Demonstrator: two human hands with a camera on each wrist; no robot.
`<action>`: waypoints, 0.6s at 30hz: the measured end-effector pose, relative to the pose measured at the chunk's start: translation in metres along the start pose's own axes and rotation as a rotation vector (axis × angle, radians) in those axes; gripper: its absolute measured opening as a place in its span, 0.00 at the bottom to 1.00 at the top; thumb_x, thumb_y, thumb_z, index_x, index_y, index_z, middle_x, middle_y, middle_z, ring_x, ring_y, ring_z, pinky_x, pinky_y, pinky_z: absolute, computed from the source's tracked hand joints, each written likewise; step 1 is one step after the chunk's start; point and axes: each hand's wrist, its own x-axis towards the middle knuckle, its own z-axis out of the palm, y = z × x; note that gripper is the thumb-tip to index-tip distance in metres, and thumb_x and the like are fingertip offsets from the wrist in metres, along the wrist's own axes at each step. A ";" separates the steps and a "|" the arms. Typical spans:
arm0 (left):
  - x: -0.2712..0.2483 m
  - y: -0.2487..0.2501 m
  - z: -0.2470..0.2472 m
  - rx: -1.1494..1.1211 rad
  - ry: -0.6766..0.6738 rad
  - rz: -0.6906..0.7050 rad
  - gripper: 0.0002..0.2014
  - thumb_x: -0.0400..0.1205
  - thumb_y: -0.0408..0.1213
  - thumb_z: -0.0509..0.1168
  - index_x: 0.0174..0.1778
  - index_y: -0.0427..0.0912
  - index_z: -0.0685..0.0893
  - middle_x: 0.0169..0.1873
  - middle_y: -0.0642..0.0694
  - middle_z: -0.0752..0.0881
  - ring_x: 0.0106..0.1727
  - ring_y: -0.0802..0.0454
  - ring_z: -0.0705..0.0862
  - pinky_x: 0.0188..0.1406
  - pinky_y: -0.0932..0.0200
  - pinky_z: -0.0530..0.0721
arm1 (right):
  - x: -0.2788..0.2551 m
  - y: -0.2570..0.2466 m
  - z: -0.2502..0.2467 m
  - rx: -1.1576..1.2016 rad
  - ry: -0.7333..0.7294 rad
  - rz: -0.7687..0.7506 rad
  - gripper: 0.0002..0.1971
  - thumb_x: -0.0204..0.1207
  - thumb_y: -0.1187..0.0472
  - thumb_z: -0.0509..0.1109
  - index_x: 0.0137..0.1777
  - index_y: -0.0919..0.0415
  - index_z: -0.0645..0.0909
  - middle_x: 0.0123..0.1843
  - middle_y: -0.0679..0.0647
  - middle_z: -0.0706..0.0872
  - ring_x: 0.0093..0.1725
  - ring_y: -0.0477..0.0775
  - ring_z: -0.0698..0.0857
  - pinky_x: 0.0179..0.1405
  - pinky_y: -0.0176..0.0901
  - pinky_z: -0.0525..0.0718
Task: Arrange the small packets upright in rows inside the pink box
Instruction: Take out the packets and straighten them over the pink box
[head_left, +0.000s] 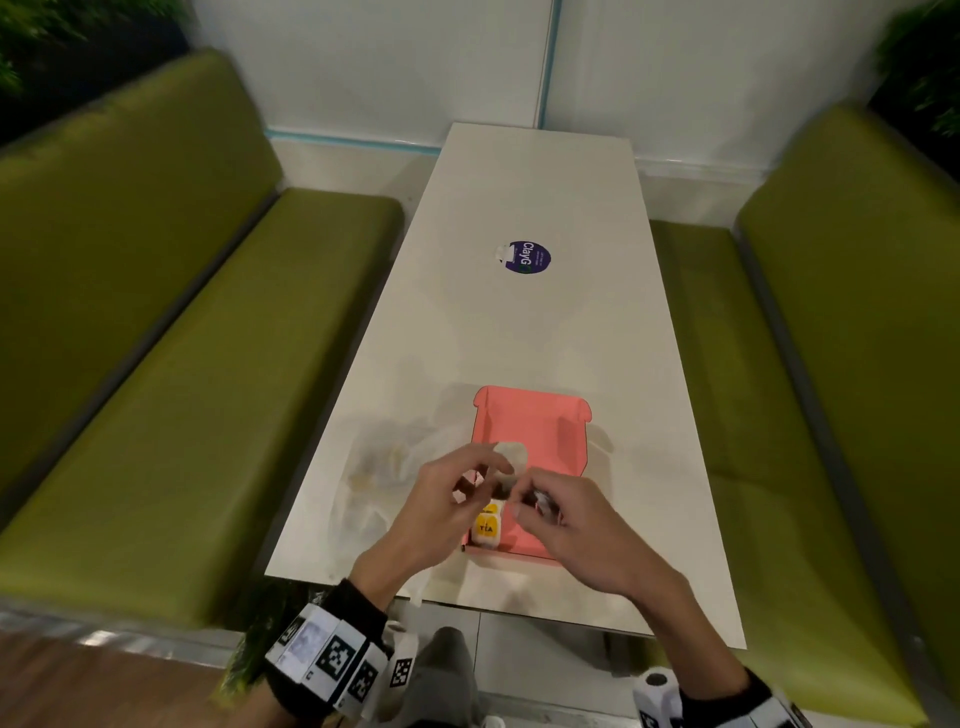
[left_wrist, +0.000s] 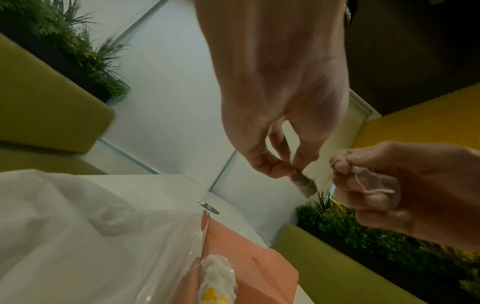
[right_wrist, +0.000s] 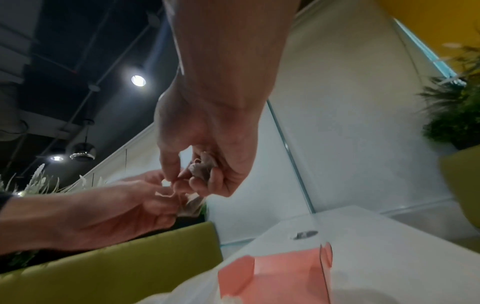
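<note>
Above the pink box (head_left: 524, 421) on the table (head_left: 540, 208), the left hand (head_left: 447, 499) pinched one tea packet (left_wrist: 303, 183) while the right hand (head_left: 576, 525) clutched another packet (right_wrist: 201, 167) and its string. Two yellow-tagged packets (head_left: 487, 527) stood in the box's near corner. They were likely being untangled; next, one needs lowering upright beside those.

Head cam looks down; wrist cams look up, close; all share pink box (head_left: 524, 426)

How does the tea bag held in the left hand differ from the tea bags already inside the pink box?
The held tea bag hangs in the air, pinched by the left hand; the boxed tea bags stand in the pink box, at its near left corner. The held one shows dark contents; the boxed ones show yellow tags. Both kinds are small, pale pouches.
</note>
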 end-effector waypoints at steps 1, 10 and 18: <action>-0.001 0.002 0.000 -0.001 -0.029 0.005 0.13 0.81 0.20 0.65 0.53 0.42 0.86 0.52 0.59 0.87 0.47 0.53 0.88 0.40 0.65 0.80 | 0.002 -0.004 -0.007 -0.047 0.022 -0.012 0.04 0.82 0.56 0.67 0.45 0.49 0.81 0.39 0.35 0.83 0.39 0.39 0.79 0.37 0.35 0.76; -0.005 0.015 0.004 -0.129 -0.077 -0.056 0.09 0.83 0.23 0.65 0.54 0.38 0.88 0.49 0.52 0.90 0.47 0.50 0.88 0.44 0.55 0.86 | 0.028 -0.013 -0.044 -0.311 0.069 -0.140 0.03 0.82 0.53 0.67 0.48 0.48 0.81 0.43 0.39 0.81 0.43 0.41 0.76 0.42 0.42 0.78; -0.008 0.011 0.002 -0.189 -0.022 -0.131 0.14 0.81 0.27 0.67 0.52 0.52 0.87 0.46 0.47 0.88 0.49 0.44 0.86 0.45 0.36 0.85 | 0.026 0.008 -0.029 0.051 0.304 -0.071 0.05 0.81 0.61 0.71 0.45 0.50 0.83 0.41 0.43 0.85 0.36 0.45 0.77 0.39 0.37 0.76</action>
